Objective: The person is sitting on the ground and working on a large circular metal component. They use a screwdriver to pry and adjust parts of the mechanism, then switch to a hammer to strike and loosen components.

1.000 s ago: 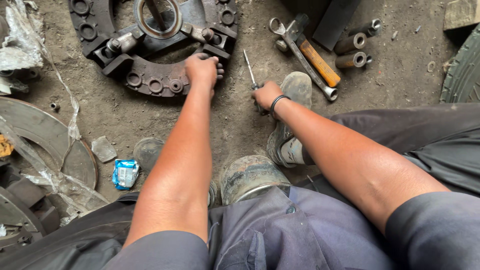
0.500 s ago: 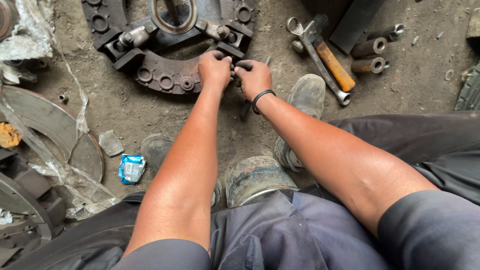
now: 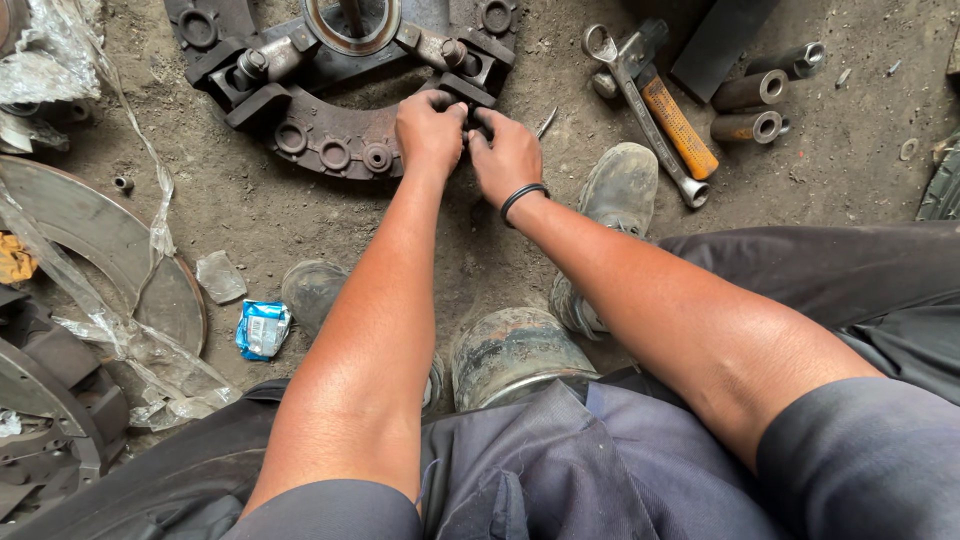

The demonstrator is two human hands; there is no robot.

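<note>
Plastic wrap: crumpled clear sheet at far left, draped over a round metal disc on the dirt floor.
Blue packet: small, lying near the person's left shoe.
Clutch plate: heavy, rusty round casting with bolt holes, on the ground ahead of the knees; this is the piece being worked.
Left hand: curled shut on the plate's right-hand rim, knuckles up, gripping a dark bracket there.
Right hand: touching the left, fingers bent onto the same spot; what they pinch is hidden, so I cannot tell what it grips.
Step, as I judge it: fitting or freeing a small part at that rim bracket, both hands on it.
Next move, I would guess: calls for steady finger pressure at that spot, plate kept from shifting.
Wrench: beside an orange-handled tool, right of the hands, untouched.
Metal sleeves: two short tubes, farther right.
</note>
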